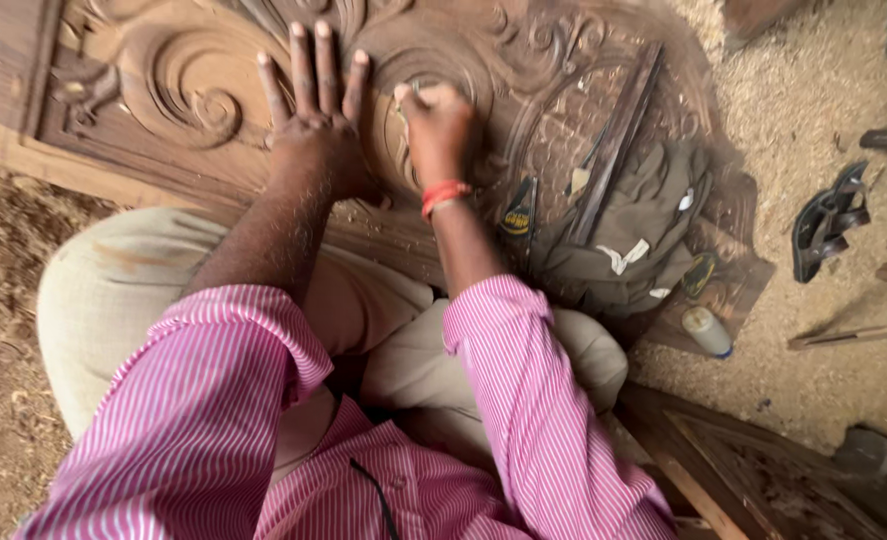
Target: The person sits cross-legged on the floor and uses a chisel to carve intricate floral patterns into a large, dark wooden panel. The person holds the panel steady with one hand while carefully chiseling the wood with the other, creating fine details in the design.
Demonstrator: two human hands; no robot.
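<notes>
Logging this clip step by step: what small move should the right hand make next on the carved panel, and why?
Probably a short pencil stroke: the right hand holds a thin pencil-like tool tip-down on the carved wooden panel, while the left hand lies flat, steadying it.

A woodcarving workshop with a floor for a bench: a carved wooden panel with scrollwork lies under the hands, sawdust and shavings spread to the right of them, and long chisels rest on a cloth roll just beside
</notes>
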